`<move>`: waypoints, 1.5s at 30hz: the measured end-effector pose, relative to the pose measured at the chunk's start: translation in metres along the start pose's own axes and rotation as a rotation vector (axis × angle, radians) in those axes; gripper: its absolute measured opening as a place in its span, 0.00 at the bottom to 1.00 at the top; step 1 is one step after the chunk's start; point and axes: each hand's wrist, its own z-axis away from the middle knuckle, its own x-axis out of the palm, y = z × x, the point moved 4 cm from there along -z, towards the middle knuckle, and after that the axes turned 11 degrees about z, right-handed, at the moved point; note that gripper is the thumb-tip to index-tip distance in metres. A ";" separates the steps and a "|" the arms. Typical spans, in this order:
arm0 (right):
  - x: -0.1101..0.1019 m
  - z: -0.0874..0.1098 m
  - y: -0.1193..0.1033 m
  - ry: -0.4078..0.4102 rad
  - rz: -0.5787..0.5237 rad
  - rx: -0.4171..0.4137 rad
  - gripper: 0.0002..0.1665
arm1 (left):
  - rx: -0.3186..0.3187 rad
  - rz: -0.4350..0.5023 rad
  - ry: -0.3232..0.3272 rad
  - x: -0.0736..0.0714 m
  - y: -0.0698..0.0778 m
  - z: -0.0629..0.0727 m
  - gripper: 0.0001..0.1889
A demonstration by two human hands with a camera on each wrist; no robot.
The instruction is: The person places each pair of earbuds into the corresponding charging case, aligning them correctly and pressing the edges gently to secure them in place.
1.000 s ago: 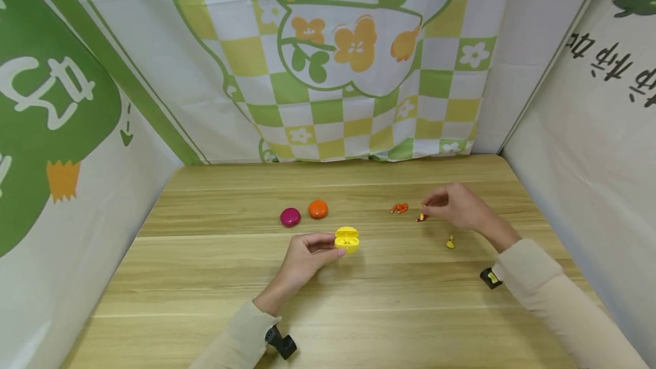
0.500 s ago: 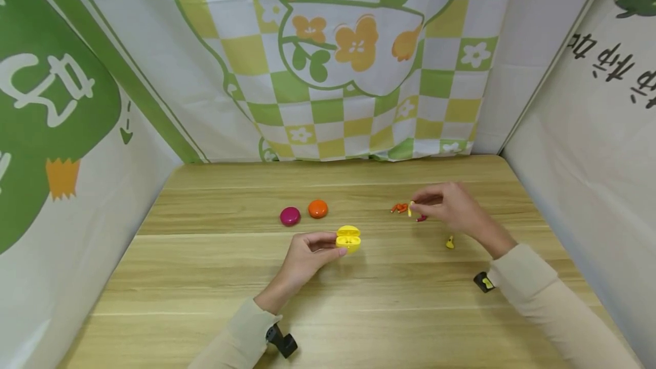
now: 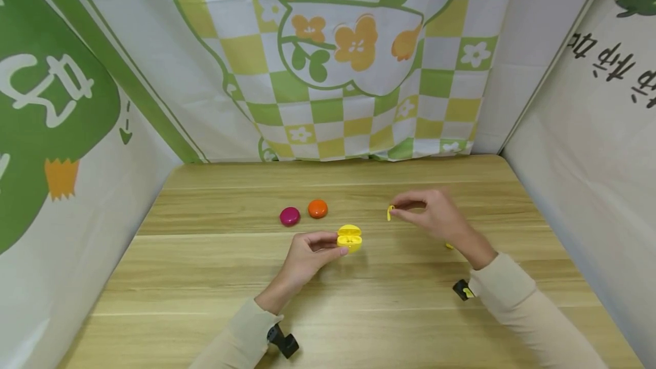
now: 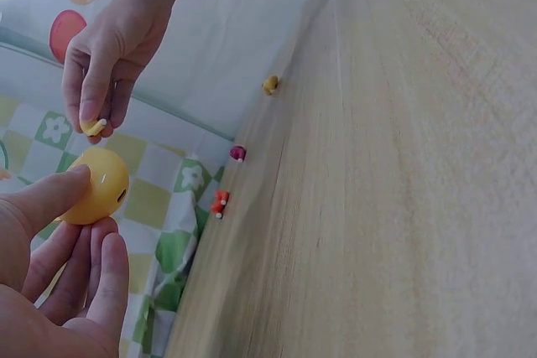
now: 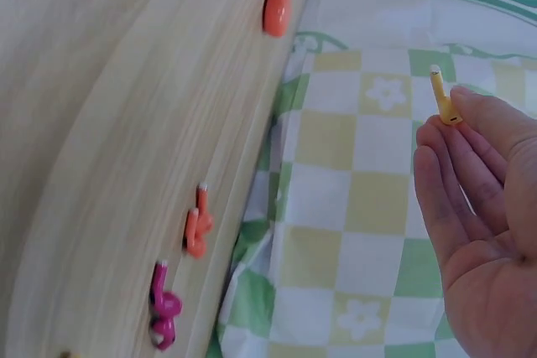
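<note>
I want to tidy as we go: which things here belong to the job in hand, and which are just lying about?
Job in hand, judging by what is held:
yellow case, open, in the left grip
yellow earbud, pinched in the right grip
other yellow earbud, probably, by its colour

Just lying about, it seems:
magenta case
orange case
orange earbuds
magenta earbuds

From afar I see a yellow case; left of it, a magenta case and an orange case; right of it, a yellow earbud; behind it, a green-yellow-white checked curtain.
</note>
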 end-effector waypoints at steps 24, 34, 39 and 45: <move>0.043 0.012 -0.036 0.235 -0.082 -0.318 0.17 | 0.006 0.009 -0.006 0.002 0.002 0.000 0.20; 0.055 0.014 -0.043 0.294 -0.043 -0.393 0.18 | 0.010 0.006 -0.011 0.003 0.004 0.002 0.20; 0.058 0.015 -0.045 0.294 -0.027 -0.412 0.17 | 0.008 0.013 -0.015 0.003 0.003 0.001 0.20; 0.062 0.015 -0.046 0.289 0.025 -0.429 0.17 | 0.006 0.004 -0.016 0.003 0.001 -0.001 0.21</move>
